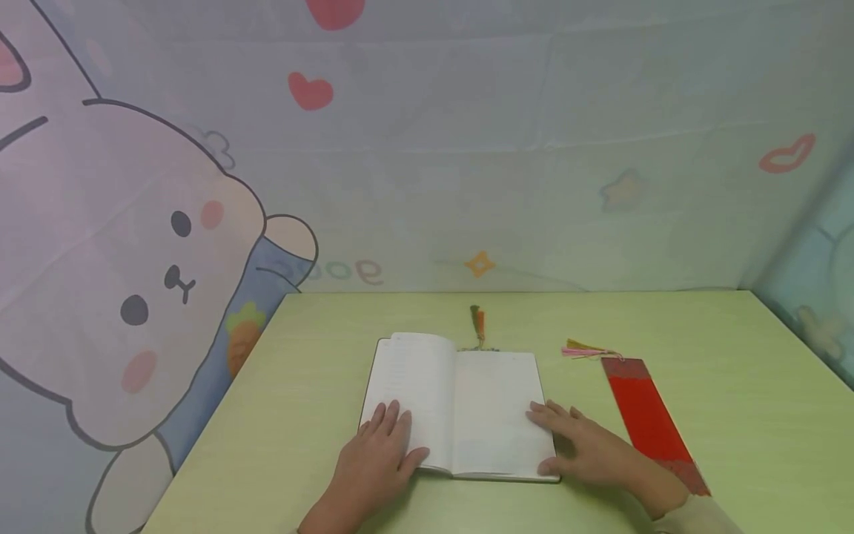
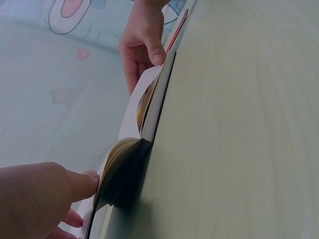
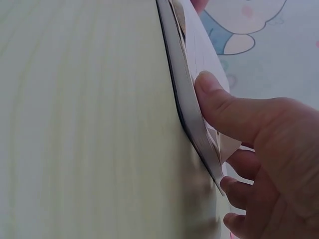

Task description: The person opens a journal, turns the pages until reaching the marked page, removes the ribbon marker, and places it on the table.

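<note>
An open notebook (image 1: 497,415) with white pages lies on the table. My left hand (image 1: 378,452) rests on its left page with fingers spread; in the left wrist view, the thumb (image 2: 82,185) lies at the near edge of the page stack. At the right page's outer edge, my right hand (image 1: 587,449) touches the paper with fingertips and thumb apart. From the right wrist, the thumb (image 3: 212,87) presses the page edge. A green and orange tassel (image 1: 478,326) sticks out above the notebook; whatever it hangs from is mostly hidden under the right page.
A red bookmark (image 1: 649,415) with a pink and yellow tassel (image 1: 587,350) lies right of the notebook, its lower part near the right forearm. The pale green table (image 1: 300,371) ends at a printed cloth backdrop (image 1: 427,185) showing a cartoon rabbit.
</note>
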A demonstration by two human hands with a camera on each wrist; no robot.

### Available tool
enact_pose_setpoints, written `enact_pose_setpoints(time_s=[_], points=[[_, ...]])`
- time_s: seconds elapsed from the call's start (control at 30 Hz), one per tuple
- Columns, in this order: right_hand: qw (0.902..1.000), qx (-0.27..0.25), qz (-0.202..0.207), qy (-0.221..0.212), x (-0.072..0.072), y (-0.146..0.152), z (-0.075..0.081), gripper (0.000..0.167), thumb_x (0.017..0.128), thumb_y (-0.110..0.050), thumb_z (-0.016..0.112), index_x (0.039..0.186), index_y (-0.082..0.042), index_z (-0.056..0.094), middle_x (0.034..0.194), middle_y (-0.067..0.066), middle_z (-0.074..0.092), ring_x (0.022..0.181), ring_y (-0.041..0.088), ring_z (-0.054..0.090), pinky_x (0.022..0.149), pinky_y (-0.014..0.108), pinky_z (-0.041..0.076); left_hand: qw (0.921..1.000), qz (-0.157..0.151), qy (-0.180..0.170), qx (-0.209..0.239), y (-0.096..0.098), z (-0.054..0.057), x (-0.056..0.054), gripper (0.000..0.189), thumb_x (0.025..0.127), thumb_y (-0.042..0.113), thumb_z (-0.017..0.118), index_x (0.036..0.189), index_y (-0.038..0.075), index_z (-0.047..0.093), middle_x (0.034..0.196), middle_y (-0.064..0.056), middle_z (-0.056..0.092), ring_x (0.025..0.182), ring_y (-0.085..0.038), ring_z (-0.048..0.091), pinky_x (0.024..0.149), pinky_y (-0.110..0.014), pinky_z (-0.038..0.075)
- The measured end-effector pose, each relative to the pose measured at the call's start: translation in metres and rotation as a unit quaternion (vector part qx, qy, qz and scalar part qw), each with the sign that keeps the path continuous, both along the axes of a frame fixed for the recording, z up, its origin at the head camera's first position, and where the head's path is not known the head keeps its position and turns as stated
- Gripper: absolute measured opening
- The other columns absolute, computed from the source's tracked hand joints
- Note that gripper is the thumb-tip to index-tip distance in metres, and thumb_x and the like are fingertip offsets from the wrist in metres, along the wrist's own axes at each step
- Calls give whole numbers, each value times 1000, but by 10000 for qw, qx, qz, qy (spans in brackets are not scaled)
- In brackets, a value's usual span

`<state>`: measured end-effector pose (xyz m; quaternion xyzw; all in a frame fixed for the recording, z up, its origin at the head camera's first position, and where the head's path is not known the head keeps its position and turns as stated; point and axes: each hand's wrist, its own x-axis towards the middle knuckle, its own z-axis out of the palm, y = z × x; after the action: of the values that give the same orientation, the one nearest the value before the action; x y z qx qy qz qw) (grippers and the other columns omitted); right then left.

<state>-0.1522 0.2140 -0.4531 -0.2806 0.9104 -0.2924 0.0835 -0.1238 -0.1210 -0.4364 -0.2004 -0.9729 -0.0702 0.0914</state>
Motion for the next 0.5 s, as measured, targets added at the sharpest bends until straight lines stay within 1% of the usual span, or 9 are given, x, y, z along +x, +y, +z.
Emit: enact_pose_setpoints(time_s=[0.17,0.3,0.37,0.5], points=[[9999,-57,-60,75,-1,0,-2,78,77,-51,67,140,-10,44,144,7,39,133,38,28,105,59,20,10000,40,-86,-13,0,-2,-1,56,92,42,52,127,-2,53,133,-23,47,125,-39,42,97,-48,40],[9996,-88,-122,243,0,0,-2,76,78,-50,67,140,-11,44,143,8,40,130,38,33,102,58,27,9999,68,-137,-23,1,-2,-1,57,92,42,52,127,-2,53,134,-23,47,125,-39,41,97,-48,40],[9992,-140,-147,355,-1,-1,-2,74,79,-46,67,139,-10,44,142,9,41,130,36,36,102,55,29,9998,80,-165,-16,1,-2,-1,57,92,42,51,127,-3,53,134,-23,46,125,-40,41,97,-49,40],[9977,-83,-315,589,-1,-4,-1,71,81,-37,69,140,-7,42,142,11,42,127,32,40,101,50,34,9998,85,-165,-14,1,-2,-1,57,92,42,52,126,-3,53,134,-24,47,125,-40,41,97,-49,40]])
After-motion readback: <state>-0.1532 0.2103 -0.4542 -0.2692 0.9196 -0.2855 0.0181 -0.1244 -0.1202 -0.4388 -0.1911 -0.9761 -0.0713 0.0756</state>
